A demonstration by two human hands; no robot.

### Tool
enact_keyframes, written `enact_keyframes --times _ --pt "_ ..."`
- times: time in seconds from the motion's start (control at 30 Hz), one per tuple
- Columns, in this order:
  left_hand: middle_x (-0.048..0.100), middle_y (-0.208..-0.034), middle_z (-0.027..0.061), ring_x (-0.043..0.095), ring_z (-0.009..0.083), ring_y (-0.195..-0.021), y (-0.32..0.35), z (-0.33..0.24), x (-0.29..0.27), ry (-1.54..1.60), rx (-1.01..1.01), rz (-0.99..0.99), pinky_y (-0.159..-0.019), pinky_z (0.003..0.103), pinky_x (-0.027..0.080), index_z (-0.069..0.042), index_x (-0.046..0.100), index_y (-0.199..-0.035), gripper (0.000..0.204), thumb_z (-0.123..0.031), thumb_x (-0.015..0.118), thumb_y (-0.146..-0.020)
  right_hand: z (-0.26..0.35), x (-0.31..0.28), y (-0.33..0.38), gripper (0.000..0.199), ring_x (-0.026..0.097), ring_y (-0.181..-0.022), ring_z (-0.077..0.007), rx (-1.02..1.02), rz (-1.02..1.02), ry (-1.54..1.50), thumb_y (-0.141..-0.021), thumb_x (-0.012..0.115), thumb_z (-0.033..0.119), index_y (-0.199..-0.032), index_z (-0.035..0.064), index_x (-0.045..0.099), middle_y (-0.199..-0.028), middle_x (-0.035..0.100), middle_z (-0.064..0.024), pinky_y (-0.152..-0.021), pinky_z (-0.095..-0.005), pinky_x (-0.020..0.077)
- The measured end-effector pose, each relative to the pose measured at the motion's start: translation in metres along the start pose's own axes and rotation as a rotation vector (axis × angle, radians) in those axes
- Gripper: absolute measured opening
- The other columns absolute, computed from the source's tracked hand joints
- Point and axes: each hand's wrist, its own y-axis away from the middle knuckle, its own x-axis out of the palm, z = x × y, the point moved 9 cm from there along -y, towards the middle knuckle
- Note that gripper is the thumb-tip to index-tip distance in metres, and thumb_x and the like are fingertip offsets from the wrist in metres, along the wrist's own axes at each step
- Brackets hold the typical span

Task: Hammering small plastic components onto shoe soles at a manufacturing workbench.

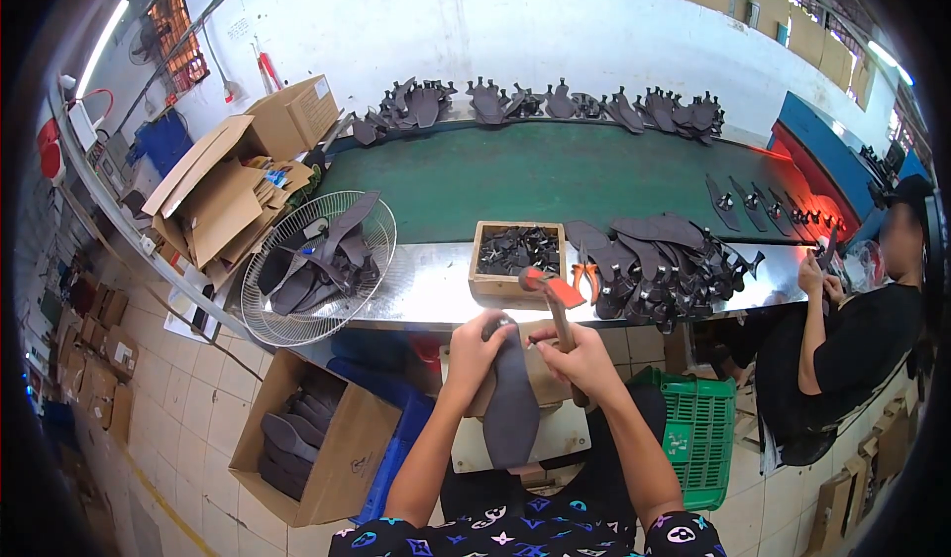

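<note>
Pinching: left hand (478, 347), thumb and fingers closed on the far end of one dark grey sole (511, 413); the sole lies lengthwise over a cream-topped stand (470, 448), off the table's (475, 166) near edge. Holding it by the end seems meant to steady it while leaving most of its face uncovered.

Hammer (561, 321), one, orange-red head: handle slanting through the curled right hand (582, 364), head up toward the table. Its fingertips also pinch a small dark piece (532, 344) (too small to identify), probably so that tool and part share one hand.

Wooden tray (510, 285), one, filled with small black parts (520, 250): near edge of the table, straight ahead, likely for short reach. Pliers (592, 278), orange-handled, one pair: just right of the tray, handles toward the person, presumably for easy pick-up.

Soles with black fittings (649, 245), one heap: near edge, right of the pliers. Similar pieces (421, 106), a row of heaps: far edge, perhaps to leave the middle free.

Wire basket (260, 311), with loose soles: near left corner. Carton (342, 458), open, holding soles: floor, below that corner.
</note>
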Motion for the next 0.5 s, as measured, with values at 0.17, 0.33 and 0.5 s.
enact_keyframes --times 0.17,0.33,0.5 --pt "0.071 -0.096 0.0147 0.067 0.0263 -0.083 0.022 -0.025 -0.001 0.052 0.154 -0.02 -0.074 0.036 0.052 -0.002 0.072 -0.101 0.026 -0.011 0.079 -0.078 0.011 0.004 -0.018 0.02 0.055 -0.052 -0.0123 -0.151 -0.086 0.258 -0.091 0.068 0.014 -0.105 0.001 0.069 -0.066 0.061 -0.0046 -0.051 -0.0296 0.0452" --pt "0.071 -0.096 0.0159 0.067 0.0279 -0.088 0.031 -0.013 0.003 0.036 0.042 0.004 -0.079 0.036 0.053 -0.001 0.072 -0.101 0.027 -0.012 0.08 -0.078 0.019 0.014 -0.018 0.02 0.064 -0.068 -0.0293 -0.417 -0.057 0.527 -0.087 0.068 0.007 -0.106 -0.0005 0.067 -0.079 0.066 -0.0164 -0.064 -0.0363 0.0502" --pt "0.07 -0.096 0.0146 0.07 0.0244 -0.086 0.033 -0.015 -0.002 0.085 0.229 -0.077 -0.076 0.035 0.053 0.0 0.072 -0.1 0.028 -0.013 0.082 -0.077 0.022 0.025 -0.014 0.024 0.067 -0.081 -0.0357 -0.428 -0.019 0.535 -0.084 0.067 0.002 -0.108 -0.0008 0.066 -0.09 0.068 -0.0192 -0.072 -0.0371 0.0516"
